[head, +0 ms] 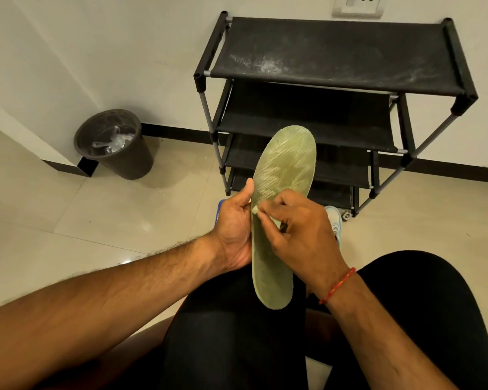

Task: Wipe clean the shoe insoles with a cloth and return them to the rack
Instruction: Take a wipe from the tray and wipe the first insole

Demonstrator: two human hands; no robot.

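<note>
left hand (234,229) is gripping the insole (288,161) edge; right hand (302,232) fingers (276,205) are pinching the cloth (256,211) mid-insole. long axis is pointing toward the rack (335,52), toe end lying beyond the cloth.

The insole (282,192) lies lengthwise over the lap (237,333), with the left hand (234,220) holding its left edge and the right hand (299,229) pinching the cloth (255,211) against its face. Behind it the rack (335,52) stands on the floor (96,220) against the wall (124,52). The bin (116,144) is left of the rack, and a shoe (334,220) lies at its foot.
</note>
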